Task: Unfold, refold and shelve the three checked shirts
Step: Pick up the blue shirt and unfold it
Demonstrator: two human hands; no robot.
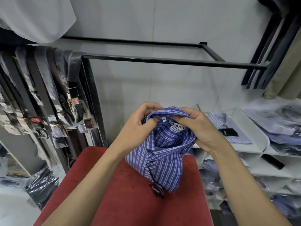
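A folded blue and white checked shirt (160, 162) is lifted at its collar end, its lower end resting on the red table (127, 201). My left hand (140, 123) pinches the left side of the collar. My right hand (202, 128) grips the right side of the collar, fingers curled over its edge. A dark hang tag (156, 190) dangles from the shirt front onto the table. A light blue checked shirt (228, 126) lies folded on the white shelf top (254, 128) to the right.
Belts in plastic sleeves (48, 101) hang on a rack at the left. A black metal rail frame (162, 60) juts from the wall ahead. Bagged shirts (280, 126) fill the white shelves on the right, and more bagged clothes (40, 183) lie at lower left.
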